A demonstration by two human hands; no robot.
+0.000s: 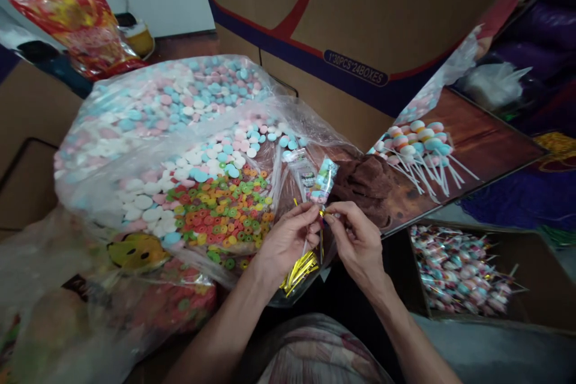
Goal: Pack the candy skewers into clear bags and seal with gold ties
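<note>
In the middle of the head view, a small printed clear bag (326, 178) with pastel candy in it stands up from between my hands. My left hand (287, 241) pinches the bag's gathered neck. Close beside it, my right hand (358, 241) has thumb and forefinger closed on a gold twist tie (321, 214) at that neck. Below my left hand lies a bunch of gold twist ties (300, 273). Flat printed bags (304, 171) lie just behind the held one. My fingers partly hide the neck and the stick.
A large clear sack (148, 111) spills pastel discs (225, 150) and ring candies (229, 210) at the left. Unwrapped candy lollipops (418, 147) lie on the table's right, by a brown cloth (366, 189). Wrapped ones fill a carton (535, 288) below. A big cardboard box (315, 24) stands behind.
</note>
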